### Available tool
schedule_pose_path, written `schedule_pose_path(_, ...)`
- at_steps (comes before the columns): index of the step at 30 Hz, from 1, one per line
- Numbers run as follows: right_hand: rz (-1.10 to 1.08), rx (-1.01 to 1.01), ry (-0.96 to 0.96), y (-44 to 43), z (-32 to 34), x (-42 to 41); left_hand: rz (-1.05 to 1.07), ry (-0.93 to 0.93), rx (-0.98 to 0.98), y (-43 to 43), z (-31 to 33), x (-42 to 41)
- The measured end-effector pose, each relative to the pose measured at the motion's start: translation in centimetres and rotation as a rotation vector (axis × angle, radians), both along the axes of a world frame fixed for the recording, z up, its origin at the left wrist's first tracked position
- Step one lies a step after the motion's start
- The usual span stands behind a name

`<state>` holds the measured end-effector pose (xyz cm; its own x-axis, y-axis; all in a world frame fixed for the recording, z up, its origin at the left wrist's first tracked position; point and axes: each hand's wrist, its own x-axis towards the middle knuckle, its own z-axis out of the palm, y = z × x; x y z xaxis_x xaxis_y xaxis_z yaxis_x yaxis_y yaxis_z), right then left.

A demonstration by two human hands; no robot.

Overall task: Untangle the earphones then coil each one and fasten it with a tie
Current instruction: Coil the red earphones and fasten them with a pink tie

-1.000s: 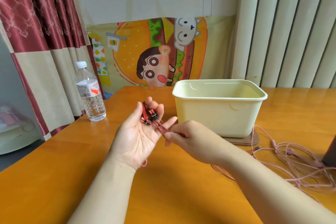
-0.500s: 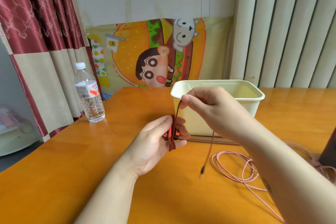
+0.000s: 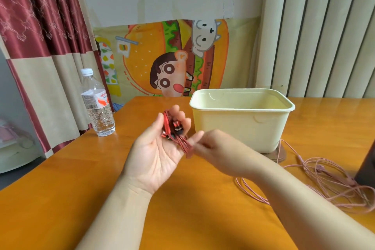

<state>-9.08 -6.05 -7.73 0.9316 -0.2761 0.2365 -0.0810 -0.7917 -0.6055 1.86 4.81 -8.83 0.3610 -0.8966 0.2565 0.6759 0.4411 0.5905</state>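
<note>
Table (image 3: 60,199): one bin (image 3: 239,128), one bottle (image 3: 98,107), red earphones (image 3: 168,126), pink earphones (image 3: 332,184).

The left hand (image 3: 156,156) is held palm up, wrist bent back, its fingers (image 3: 176,110) curled loosely round the coiled red earphones (image 3: 172,128). The right hand (image 3: 219,148) sits just beside it, back towards the camera, fingertips pinching the cord bundle at the edge of the left palm. Both forearms are bare: the left forearm (image 3: 113,215) rises from below, the right forearm (image 3: 294,195) from the lower right.
</note>
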Motion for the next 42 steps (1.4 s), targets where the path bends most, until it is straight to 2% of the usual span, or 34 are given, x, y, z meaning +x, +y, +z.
schedule_pose_path(2,0.085,-0.050,0.137,0.7,0.3,-0.3,0.248,-0.063,0.045,0.0,0.1,0.1)
schedule_pose_path(5,0.100,-0.083,0.138,1.4,2.0,-1.1,0.336,-0.212,0.113,-0.3,-0.1,0.1)
schedule_pose_path(8,0.065,-0.162,0.053,1.3,3.4,-2.1,0.315,-0.380,0.187,-0.2,-0.4,-0.2)
schedule_pose_path(11,0.005,-0.239,-0.021,0.8,3.7,-2.5,0.202,-0.584,0.262,-0.3,-1.0,-0.6)
schedule_pose_path(15,-0.022,-0.211,-0.079,0.1,3.3,-2.2,0.096,-0.739,0.339,-0.2,-1.1,-1.3)
schedule_pose_path(19,0.030,-0.108,-0.110,-0.4,2.8,-1.8,0.062,-0.714,0.408,0.1,-1.1,-0.9)
schedule_pose_path(22,0.079,0.095,-0.143,-0.8,2.4,-1.6,0.020,-0.675,0.429,0.4,-1.0,-0.9)
schedule_pose_path(26,0.178,0.367,-0.135,-1.3,1.3,-1.2,-0.075,-0.488,0.345,0.3,-1.0,-0.9)
schedule_pose_path(28,0.177,0.420,-0.138,-1.2,1.0,-1.1,-0.111,-0.396,0.297,0.0,-1.0,-0.9)
schedule_pose_path(32,0.127,0.418,-0.161,-1.4,0.9,-1.0,-0.198,-0.250,0.195,-0.2,-1.4,-0.2)
schedule_pose_path(38,-0.014,0.161,-0.185,-1.4,1.6,-1.1,-0.295,-0.192,0.102,0.0,-1.8,0.6)
schedule_pose_path(42,0.020,0.214,-0.132,-1.3,2.1,-1.4,-0.288,-0.202,0.111,0.1,-1.7,0.8)
